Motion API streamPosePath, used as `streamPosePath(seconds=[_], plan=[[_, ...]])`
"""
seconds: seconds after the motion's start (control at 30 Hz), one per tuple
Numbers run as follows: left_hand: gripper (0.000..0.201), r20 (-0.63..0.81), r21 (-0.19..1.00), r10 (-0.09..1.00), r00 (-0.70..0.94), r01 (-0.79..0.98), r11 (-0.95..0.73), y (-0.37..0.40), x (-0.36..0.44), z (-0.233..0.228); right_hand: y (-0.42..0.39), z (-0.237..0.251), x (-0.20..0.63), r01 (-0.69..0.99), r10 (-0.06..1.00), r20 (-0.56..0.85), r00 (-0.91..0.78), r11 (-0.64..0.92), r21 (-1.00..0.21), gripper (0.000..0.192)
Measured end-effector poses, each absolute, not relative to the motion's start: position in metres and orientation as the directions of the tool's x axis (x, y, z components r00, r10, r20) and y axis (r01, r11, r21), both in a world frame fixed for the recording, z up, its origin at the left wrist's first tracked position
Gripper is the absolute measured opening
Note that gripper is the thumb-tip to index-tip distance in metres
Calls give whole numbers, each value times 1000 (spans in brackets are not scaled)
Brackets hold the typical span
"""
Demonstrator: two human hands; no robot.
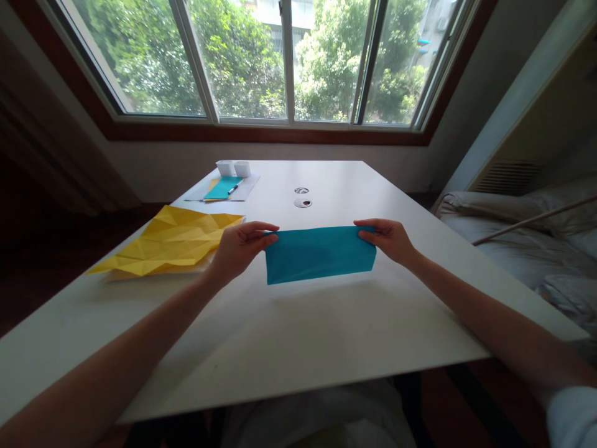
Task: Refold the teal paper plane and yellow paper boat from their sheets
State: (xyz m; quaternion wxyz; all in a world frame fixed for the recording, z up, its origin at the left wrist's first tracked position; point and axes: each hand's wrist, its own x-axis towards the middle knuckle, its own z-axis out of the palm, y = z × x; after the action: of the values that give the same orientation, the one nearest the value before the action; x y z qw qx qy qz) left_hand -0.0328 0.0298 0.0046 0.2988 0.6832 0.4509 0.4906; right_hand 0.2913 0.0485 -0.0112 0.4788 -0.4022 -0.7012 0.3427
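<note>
1. At centre frame, a folded teal paper (319, 254), a wide rectangle, held just above the white counter (289, 330), its lower edge hanging near the surface
2. Left hand (242, 246) pinching the paper's upper left corner, thumb on top and fingers curled beneath, closed on the sheet
3. Right hand (389, 239) gripping the upper right corner the same way, thumb over the edge, fingers tucked behind, closed on the sheet
4. Both forearms bare, reaching in from the lower corners of the frame
5. Left of centre, a creased yellow sheet (170, 247) lying flat on the counter, covered in fold lines, just beside the left hand; whether touching it, impossible to tell
6. Toward the upper left of the counter, two small white cups (233, 168) side by side, standing at the far end of a pale sheet (242, 190)
7. On that sheet, a smaller teal paper (222, 188) with a dark pen (232, 188) lying across it
8. Just above the held paper, two round cable ports (302, 196) set into the counter, one behind the other
9. Across the top of the frame, a wide window (289, 59) with green trees behind
10. At the right edge, rumpled grey bedding (527, 242) on a bed
</note>
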Motion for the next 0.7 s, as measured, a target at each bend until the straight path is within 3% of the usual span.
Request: streamPosePath(seconds=[0.7], plan=[[33, 445, 810, 889, 106, 375, -450, 33, -38, 5, 55, -11, 299, 237, 889, 420, -182, 454, -859, 41]])
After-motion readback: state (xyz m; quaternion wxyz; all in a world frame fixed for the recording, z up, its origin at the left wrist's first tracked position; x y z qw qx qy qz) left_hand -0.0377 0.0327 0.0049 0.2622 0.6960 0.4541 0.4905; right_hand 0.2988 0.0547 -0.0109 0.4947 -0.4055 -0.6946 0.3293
